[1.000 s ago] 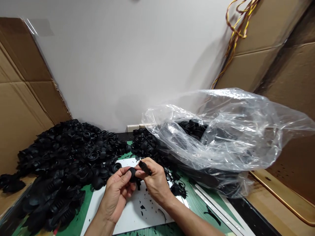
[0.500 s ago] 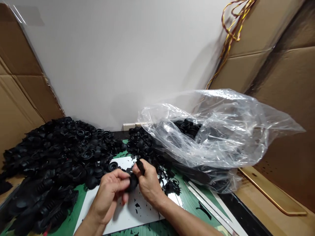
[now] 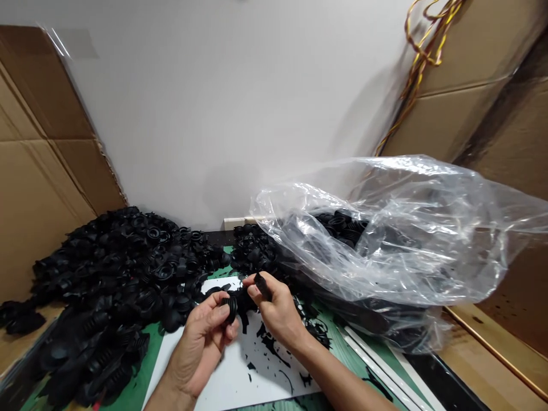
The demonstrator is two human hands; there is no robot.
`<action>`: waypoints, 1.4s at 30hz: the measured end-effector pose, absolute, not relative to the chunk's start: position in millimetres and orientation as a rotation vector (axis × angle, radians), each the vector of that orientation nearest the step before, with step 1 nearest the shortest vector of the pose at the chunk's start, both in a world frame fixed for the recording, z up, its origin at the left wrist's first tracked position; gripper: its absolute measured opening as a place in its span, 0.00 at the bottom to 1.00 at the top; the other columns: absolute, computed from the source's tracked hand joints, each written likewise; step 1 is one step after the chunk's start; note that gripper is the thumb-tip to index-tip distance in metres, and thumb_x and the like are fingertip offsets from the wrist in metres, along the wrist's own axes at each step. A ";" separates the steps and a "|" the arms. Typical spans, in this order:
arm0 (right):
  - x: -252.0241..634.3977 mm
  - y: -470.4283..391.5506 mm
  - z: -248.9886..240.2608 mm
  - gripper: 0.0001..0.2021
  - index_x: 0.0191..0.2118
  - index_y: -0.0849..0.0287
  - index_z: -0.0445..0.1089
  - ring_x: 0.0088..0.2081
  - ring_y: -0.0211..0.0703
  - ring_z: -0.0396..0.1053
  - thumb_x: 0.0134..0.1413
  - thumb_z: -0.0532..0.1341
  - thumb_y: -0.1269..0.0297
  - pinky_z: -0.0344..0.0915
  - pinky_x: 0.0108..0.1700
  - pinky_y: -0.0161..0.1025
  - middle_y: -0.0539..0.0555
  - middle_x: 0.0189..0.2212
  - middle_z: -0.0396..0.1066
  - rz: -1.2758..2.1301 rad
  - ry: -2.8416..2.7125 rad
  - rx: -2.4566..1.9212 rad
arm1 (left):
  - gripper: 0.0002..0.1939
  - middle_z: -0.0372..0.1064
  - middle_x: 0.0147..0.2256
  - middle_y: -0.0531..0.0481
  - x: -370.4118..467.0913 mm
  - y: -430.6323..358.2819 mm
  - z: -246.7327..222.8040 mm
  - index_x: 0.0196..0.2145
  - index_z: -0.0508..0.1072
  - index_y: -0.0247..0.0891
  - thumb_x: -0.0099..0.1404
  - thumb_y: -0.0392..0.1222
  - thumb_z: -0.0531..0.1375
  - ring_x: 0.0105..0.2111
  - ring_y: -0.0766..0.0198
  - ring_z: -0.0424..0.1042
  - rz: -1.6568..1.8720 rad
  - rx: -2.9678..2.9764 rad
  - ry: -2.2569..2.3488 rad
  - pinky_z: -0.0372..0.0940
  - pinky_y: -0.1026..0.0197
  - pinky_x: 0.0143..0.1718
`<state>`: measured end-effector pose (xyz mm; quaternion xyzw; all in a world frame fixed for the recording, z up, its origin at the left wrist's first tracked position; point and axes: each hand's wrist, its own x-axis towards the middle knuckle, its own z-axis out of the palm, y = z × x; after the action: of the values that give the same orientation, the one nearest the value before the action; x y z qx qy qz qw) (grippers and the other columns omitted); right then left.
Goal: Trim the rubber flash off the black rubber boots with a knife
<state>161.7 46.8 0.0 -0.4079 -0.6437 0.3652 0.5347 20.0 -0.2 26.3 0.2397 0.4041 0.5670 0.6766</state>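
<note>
Ribbed side out: the left hand (image 3: 203,331) showed me the ribbed black part (image 3: 232,310), no longer a blur.
From my remote seat I saw the left grip pinching that part between thumb and fingers, over the white sheet (image 3: 231,377); half a second earlier it was smeared by motion against the right hand (image 3: 280,311), and a second earlier its smooth round face had shown. The right grip was curled around a dark stick-like tool (image 3: 260,283), its far end hard to make out, and a little more apart from the left than before. Below the right hand, a larger black scrap (image 3: 270,346) now showed on the sheet, where mostly small flecks had been visible.
</note>
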 end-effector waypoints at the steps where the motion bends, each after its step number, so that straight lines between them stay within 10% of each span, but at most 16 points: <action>1: 162.1 44.9 1.0 0.08 0.31 0.59 0.70 0.28 0.40 0.64 0.52 0.55 0.63 0.61 0.31 0.35 0.52 0.27 0.69 0.886 -1.530 -0.960 | 0.12 0.70 0.25 0.50 20.4 -0.7 26.5 0.30 0.71 0.34 0.47 0.35 0.68 0.19 0.70 0.64 1.281 0.525 0.908 0.57 0.67 0.21; 18: 164.4 35.2 5.9 0.15 0.24 0.61 0.67 0.19 0.34 0.51 0.44 0.62 0.52 0.51 0.21 0.33 0.46 0.17 0.56 1.235 -1.224 -0.930 | 0.15 0.72 0.29 0.47 21.0 3.3 18.2 0.37 0.73 0.35 0.54 0.45 0.66 0.23 0.64 0.71 1.431 0.548 0.951 0.61 0.68 0.15; 31: 176.7 30.2 12.4 0.18 0.36 0.59 0.73 0.27 0.39 0.62 0.54 0.57 0.48 0.60 0.31 0.36 0.52 0.26 0.67 1.148 -1.286 -0.791 | 0.28 0.71 0.24 0.53 22.7 5.5 16.1 0.33 0.71 0.35 0.32 0.38 0.75 0.19 0.69 0.71 1.460 0.492 1.050 0.62 0.72 0.16; 42: 169.4 25.2 18.8 0.16 0.31 0.62 0.70 0.24 0.40 0.71 0.44 0.67 0.53 0.67 0.31 0.37 0.52 0.22 0.73 1.479 -1.046 -0.584 | 0.28 0.76 0.28 0.43 23.1 8.3 8.9 0.35 0.69 0.34 0.35 0.39 0.75 0.27 0.59 0.75 1.416 0.603 1.006 0.64 0.69 0.19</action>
<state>169.4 25.2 18.8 -0.2498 -0.4476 0.6327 0.5805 23.1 8.3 8.9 0.2606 0.4350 0.6126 0.6063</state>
